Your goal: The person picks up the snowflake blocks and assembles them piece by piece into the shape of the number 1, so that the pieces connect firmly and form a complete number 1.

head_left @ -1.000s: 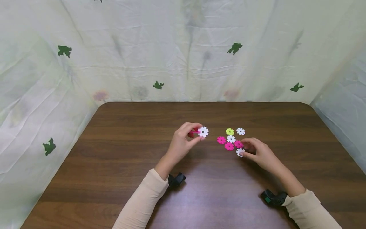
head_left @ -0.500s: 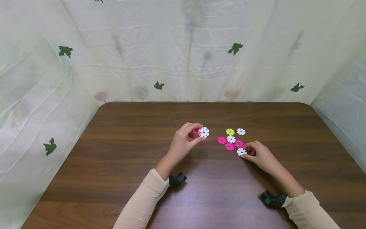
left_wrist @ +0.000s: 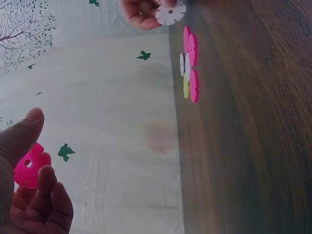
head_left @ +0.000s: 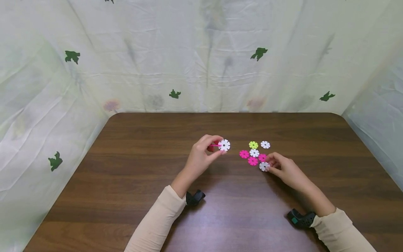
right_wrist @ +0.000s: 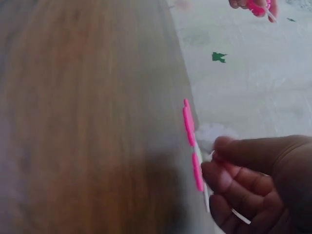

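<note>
In the head view my left hand [head_left: 200, 153] holds a notched white disc [head_left: 224, 145] joined to a pink disc [head_left: 214, 145], seen edge-on. The left wrist view shows that pink disc [left_wrist: 36, 168] between thumb and fingers; the white one is hidden there. My right hand [head_left: 285, 168] pinches another notched white disc [head_left: 263, 167] between thumb and fingertips. It appears raised off the wood in the left wrist view, where the white disc [left_wrist: 170, 13] is near the top. The same white disc [right_wrist: 214, 134] is blurred in the right wrist view.
Beside the right hand, several flat discs lie on the brown table [head_left: 141, 168]: a yellow-green disc [head_left: 253, 145], white discs [head_left: 265, 144], and pink discs [head_left: 252, 161]. A pale curtain [head_left: 201, 56] with green bird shapes hangs behind the table.
The right hand has taken the white disc beside the pile between its fingertips and lifted it slightly. The left hand and its joined discs have stayed almost still.
</note>
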Motion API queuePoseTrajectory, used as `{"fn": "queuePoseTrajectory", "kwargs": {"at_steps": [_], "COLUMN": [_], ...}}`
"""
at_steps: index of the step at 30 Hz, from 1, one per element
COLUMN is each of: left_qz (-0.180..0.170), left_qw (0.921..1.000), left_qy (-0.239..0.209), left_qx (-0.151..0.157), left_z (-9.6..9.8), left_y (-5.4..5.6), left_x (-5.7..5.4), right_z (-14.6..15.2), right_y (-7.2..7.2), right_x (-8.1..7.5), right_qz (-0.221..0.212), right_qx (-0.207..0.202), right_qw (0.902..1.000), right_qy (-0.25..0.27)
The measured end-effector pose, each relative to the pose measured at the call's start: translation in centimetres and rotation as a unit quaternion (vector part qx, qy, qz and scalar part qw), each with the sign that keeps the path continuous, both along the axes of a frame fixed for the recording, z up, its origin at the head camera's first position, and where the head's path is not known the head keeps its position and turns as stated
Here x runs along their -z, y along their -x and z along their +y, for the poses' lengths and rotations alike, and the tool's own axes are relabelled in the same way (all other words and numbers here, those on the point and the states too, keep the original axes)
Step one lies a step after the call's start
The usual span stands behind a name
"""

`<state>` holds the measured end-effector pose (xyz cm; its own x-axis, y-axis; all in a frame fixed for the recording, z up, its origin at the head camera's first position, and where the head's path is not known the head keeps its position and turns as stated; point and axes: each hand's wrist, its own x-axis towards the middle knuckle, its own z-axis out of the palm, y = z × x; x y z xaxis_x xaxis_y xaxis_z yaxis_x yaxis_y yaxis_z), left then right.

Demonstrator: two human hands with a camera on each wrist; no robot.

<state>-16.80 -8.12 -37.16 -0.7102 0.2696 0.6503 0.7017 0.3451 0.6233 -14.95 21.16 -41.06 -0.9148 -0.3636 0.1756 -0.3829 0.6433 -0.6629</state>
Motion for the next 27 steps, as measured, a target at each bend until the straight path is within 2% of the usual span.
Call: {"fn": "queuePoseTrajectory", "kwargs": {"at_steps": [4,7,16,27], "left_qz": [-0.002,-0.006,-0.007,-0.021], "left_qw": [1.0000,0.9999,0.9997,0.9994], "left_qy": [0.007,0.011,0.019,0.027], "left_qx": [-0.004,-0.006,-0.010,-0.007], "left_z": [0.0,0.0,0.2,0.5], "left_y": [0.0,-0.1,-0.1,-0.4], "left_x": [-0.1,-0.1,0.0,0.0], "right_z": [-0.4,-0.8,-2.7,-5.4], "right_y": [0.1,0.4,1.0,1.4], "right_x": [-0.8,-1.3,-3.3,-4.8], "right_qz": [0.009,0.032,0.097,0.106], "right_qx": [0.004,0.004,0.001,-0.025], "right_qw": [0.9999,0.9995,0.9931,0.9868], "right_qy": [-0.001,0.007,0.067,0.120]}}
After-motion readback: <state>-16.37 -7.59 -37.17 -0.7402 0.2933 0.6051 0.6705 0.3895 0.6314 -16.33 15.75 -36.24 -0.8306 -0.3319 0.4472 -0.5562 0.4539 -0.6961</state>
